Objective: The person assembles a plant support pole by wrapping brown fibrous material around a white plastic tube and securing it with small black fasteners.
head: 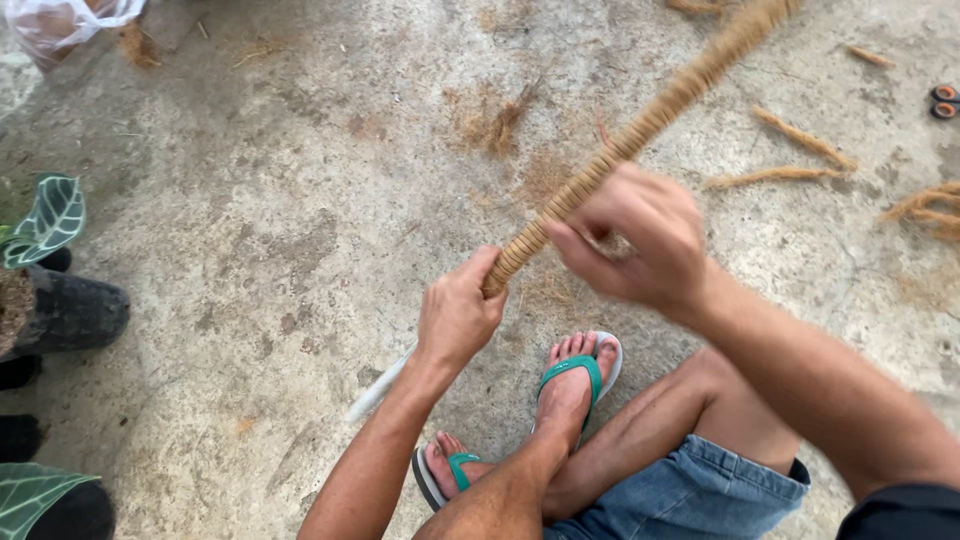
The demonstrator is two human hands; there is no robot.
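Fibre-wrapped pole (640, 130): left hand (457, 318) closed around its lower wrapped end, steadying it; right hand (640, 240) just above, fingers closed on the coir binding.

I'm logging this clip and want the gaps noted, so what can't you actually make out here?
Head view only:
- Coir-wrapped pole: top cut off by the frame edge; lower white end partly behind the left hand.
- Right hand: motion-blurred, so whatever its fingers pinch is unclear.
- White plastic bag: cropped at the corner, contents indistinct.
- Small orange-and-black item: too small and cut by the edge.
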